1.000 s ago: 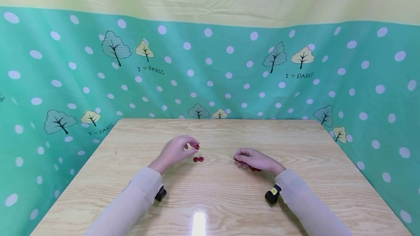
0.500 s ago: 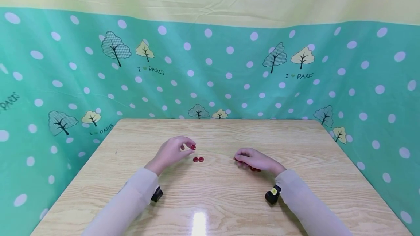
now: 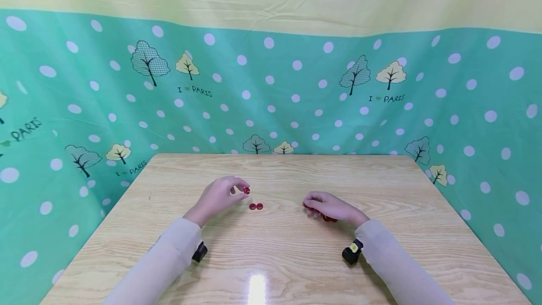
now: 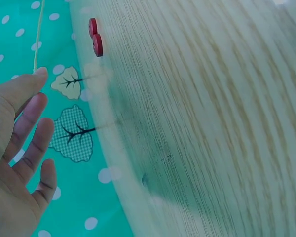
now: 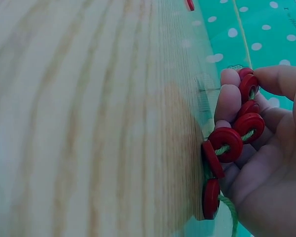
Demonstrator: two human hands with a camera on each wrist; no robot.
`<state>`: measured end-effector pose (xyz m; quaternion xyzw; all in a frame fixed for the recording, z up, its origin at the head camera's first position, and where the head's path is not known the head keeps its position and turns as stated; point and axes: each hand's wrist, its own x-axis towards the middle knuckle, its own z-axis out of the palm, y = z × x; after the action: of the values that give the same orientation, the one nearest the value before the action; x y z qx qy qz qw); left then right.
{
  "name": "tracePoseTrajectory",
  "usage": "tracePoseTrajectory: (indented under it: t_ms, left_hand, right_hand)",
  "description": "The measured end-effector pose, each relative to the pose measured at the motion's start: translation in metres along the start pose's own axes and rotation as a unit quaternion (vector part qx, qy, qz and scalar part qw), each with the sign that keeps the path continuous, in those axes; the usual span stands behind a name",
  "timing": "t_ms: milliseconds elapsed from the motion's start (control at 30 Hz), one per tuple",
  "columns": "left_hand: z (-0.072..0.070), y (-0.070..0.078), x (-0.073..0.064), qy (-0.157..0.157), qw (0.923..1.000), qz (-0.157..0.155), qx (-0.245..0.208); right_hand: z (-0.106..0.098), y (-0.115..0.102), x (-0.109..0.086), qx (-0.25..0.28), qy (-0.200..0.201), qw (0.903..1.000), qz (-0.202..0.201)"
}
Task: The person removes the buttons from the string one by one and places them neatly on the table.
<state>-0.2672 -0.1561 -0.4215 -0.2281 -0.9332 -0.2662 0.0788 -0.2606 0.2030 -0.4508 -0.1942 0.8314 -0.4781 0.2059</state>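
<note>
My left hand (image 3: 220,195) pinches the end of a thin yellow-green cord (image 4: 38,37) between thumb and forefinger, other fingers loosely bent. At those fingertips a small red bead (image 3: 247,190) shows in the head view; the left wrist view hides it. My right hand (image 3: 328,205) holds the strung part of the cord, with several round, flat red beads (image 5: 226,144) threaded on it. Its thumb and fingers pinch the topmost beads; others hang along the palm, and a green tail (image 5: 233,212) trails below. The cord runs nearly straight between both hands.
Two loose red beads (image 3: 256,206) lie side by side on the wooden table (image 3: 271,248) between the hands, nearer the left. A teal dotted curtain (image 3: 279,88) hangs behind the table's far edge. A black wrist camera (image 3: 350,254) sits under the right sleeve.
My left hand has drawn back to the left, with the cord and the red bead at its fingertips. The right hand stays in place, and the two loose beads have not moved.
</note>
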Motion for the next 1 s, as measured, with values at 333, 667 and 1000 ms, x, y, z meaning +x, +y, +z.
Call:
tracePoseTrajectory:
  t_ms: [333,667,1000]
  left_hand:
    - [-0.0002,-0.0021,-0.0027,-0.001,1.0,0.0,-0.002]
    - [0.0018,-0.0052,-0.0066,-0.01,0.9999,-0.001,-0.003]
    - [0.0069,-0.0036,-0.0098,-0.032,0.9992,-0.023,-0.011]
  right_hand:
    - [0.0025,0.0014,-0.0018,-0.001,0.003,1.0,-0.003]
    - [0.0014,0.0024,-0.0004,-0.006,0.008,0.9999,-0.01]
    - [0.0004,0.001,-0.0006,-0.006,0.007,0.9999,-0.009]
